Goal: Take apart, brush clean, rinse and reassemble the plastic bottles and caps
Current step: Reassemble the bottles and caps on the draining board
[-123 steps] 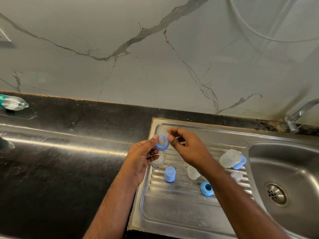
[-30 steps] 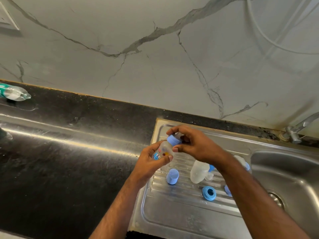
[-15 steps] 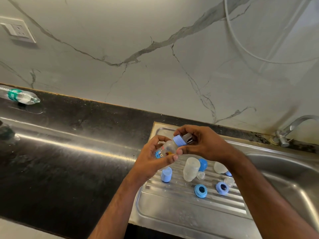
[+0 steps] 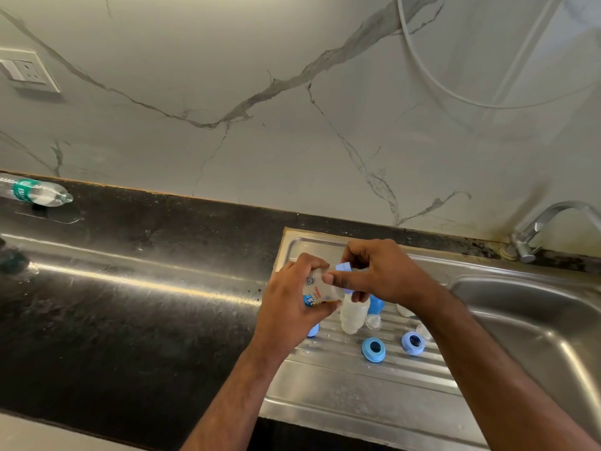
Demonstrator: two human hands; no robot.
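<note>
Left hand (image 4: 292, 307) gripping small printed bottle (image 4: 320, 289) above ribbed drainboard (image 4: 357, 379), fingers curling round body. Right hand (image 4: 380, 275) pinching blue collar (image 4: 344, 267) at bottle neck, thumb lying across bottle. Clear bottle (image 4: 353, 315) standing on drainboard just below hands. Two blue rings (image 4: 374, 349) (image 4: 413, 343) lying on ribs near sink basin (image 4: 536, 320). Water bottle (image 4: 35, 192) lying on dark counter (image 4: 130, 304), well apart

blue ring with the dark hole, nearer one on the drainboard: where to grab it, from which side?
Pinch the blue ring across its outer rim, coming from above. It looks to lie flat on the ribbed drainboard, hole up, so the side wall is the only graspable surface. It sits clear of the second ring and the clear bottle, so fingers should fit on both sides.
</note>
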